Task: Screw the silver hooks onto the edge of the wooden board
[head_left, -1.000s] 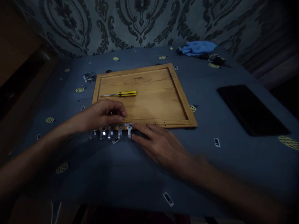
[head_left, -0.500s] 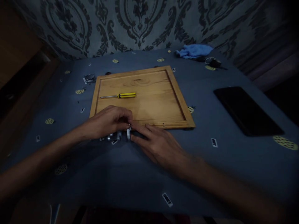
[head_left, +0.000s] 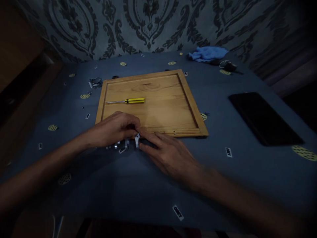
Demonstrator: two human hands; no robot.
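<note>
At the near edge of a framed wooden panel (head_left: pixel 163 105), my left hand (head_left: pixel 117 129) has its thumb and bent fingers pinched together, close against the top of a small silver metal fitting (head_left: pixel 137 141). What lies between those fingertips is hidden. My right hand (head_left: pixel 168 153) comes in from the right, its index finger and thumb closed on the same fitting. Other shiny metal fittings (head_left: pixel 127 143) sit just left of it, below my left hand. A screwdriver (head_left: pixel 134 100) with a yellow handle lies on the panel. Small dark holes dot the panel's near rail.
A black tablet-like slab (head_left: pixel 264 119) lies on the right. At the back right are a blue cloth (head_left: pixel 209 53) and a dark object with a ring (head_left: pixel 228 65). Small metal parts (head_left: pixel 95 82) lie beyond the panel's left side. A patterned blue cloth (head_left: pixel 99 195) covers the table.
The view has shifted very slightly. Both hands stay at the panel's near edge in nearly the same pose, and the silver fitting between them looks slightly tilted.
</note>
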